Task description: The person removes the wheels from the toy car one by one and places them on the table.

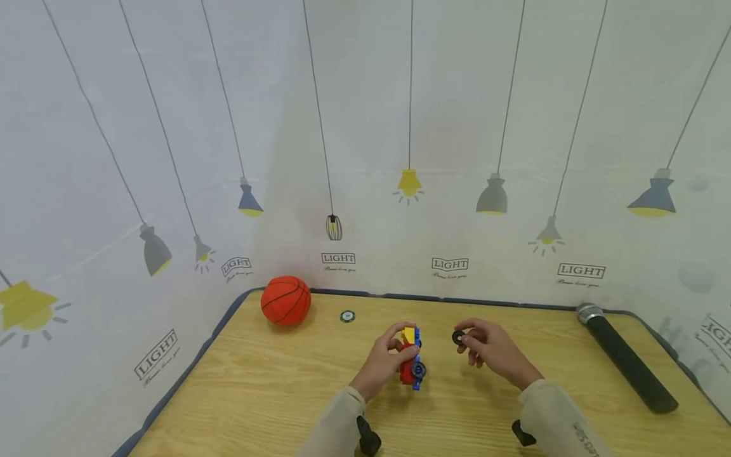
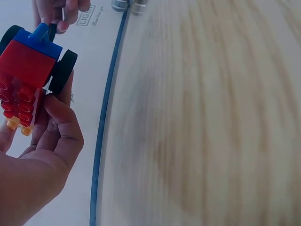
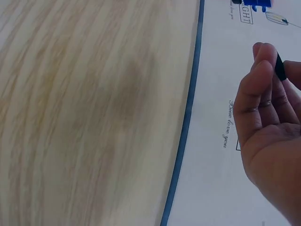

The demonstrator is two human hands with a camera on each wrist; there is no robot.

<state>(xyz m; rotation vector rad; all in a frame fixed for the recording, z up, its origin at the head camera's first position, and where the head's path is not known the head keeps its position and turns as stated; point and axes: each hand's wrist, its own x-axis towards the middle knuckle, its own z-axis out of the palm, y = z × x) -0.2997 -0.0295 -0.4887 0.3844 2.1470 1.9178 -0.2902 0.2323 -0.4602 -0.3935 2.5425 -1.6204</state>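
My left hand [image 1: 381, 360] grips a toy car [image 1: 408, 373] of red, yellow and blue building blocks, held up over the table. Its blue side faces right in the head view and carries a dark wheel. In the left wrist view the block car [image 2: 26, 63] shows red studs, a blue base and black wheels [image 2: 63, 71]. To its right, my right hand [image 1: 495, 349] pinches a small black toy wheel [image 1: 458, 337] between thumb and fingers, apart from the car. The right wrist view shows that wheel [image 3: 280, 67] edge-on at the fingertips.
A red ball [image 1: 286, 301] with black lines sits at the table's back left. Beside it lies a small round chip [image 1: 347, 316]. A black microphone [image 1: 631, 362] lies along the right side. White sheeting [image 1: 365, 127] printed with lamps surrounds the wooden table [image 1: 245, 393].
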